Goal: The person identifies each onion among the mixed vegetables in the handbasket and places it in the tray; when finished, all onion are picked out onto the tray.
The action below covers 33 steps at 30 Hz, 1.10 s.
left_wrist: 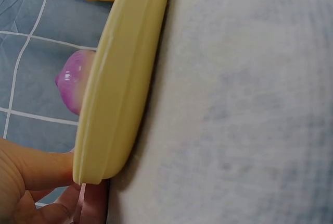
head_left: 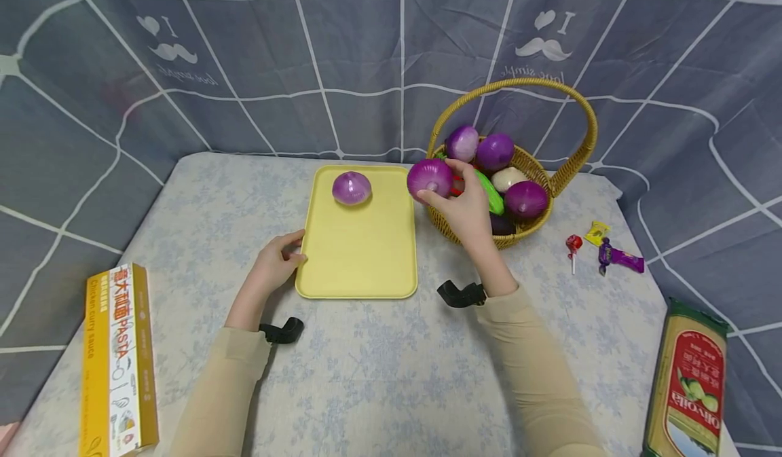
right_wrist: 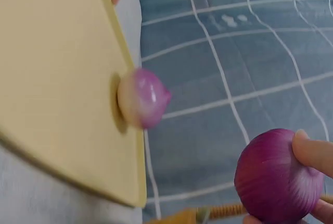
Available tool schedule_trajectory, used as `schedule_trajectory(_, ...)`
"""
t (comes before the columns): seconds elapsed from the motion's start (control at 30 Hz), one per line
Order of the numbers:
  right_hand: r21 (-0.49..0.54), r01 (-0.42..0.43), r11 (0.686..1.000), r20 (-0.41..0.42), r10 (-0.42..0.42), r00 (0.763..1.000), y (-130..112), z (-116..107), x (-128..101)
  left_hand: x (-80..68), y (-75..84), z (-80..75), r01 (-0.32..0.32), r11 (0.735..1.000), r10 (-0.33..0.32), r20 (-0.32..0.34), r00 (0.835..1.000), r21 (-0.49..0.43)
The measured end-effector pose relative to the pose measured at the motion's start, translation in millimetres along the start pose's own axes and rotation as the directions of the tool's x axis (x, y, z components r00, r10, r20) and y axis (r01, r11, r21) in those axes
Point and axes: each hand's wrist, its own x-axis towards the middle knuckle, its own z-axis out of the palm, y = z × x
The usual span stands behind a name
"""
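The right hand (head_left: 467, 209) curls its fingers (right_wrist: 312, 151) around a purple onion (head_left: 430, 177), right of frame centre, between the yellow tray (head_left: 360, 253) and the basket (head_left: 525, 236). The left hand (head_left: 275, 263), fingers apparently pinching lightly, holds the tray's left edge; another onion (head_left: 351, 188) sits on the tray.

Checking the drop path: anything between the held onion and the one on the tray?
Head view: only bare yellow tray surface and its right rim lie between the held onion in the right hand and the tray onion.

A yellow pasta box (head_left: 117, 362) lay near the table's (head_left: 379, 375) front left corner, an olive-oil tin (head_left: 690, 382) at its front right corner, and a lollipop (head_left: 573, 245) and wrapped candies (head_left: 617, 257) near the right edge.
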Motion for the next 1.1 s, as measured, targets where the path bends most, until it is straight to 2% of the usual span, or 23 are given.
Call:
schedule_trajectory(0.43,0.04,0.007,0.999,0.164,-0.013,0.986,-11,59,-6,1.8,0.0,2.3,0.007,1.0,-0.007,-0.012,1.0,-0.004)
schedule_trajectory(0.77,0.006,-0.032,0.999,0.287,0.029,0.958,5,110,-7,1.7,-0.4,2.1,0.006,1.0,-0.006,-0.018,1.0,-0.012)
schedule_trajectory(0.93,-0.016,-0.068,0.998,0.322,0.069,0.944,12,126,-7,1.2,-1.0,1.5,-0.005,1.0,0.005,-0.024,1.0,-0.008)
schedule_trajectory(1.1,-0.041,-0.103,0.994,0.318,0.111,0.941,15,135,-7,0.5,-0.6,0.7,-0.012,1.0,0.012,-0.016,1.0,-0.014)
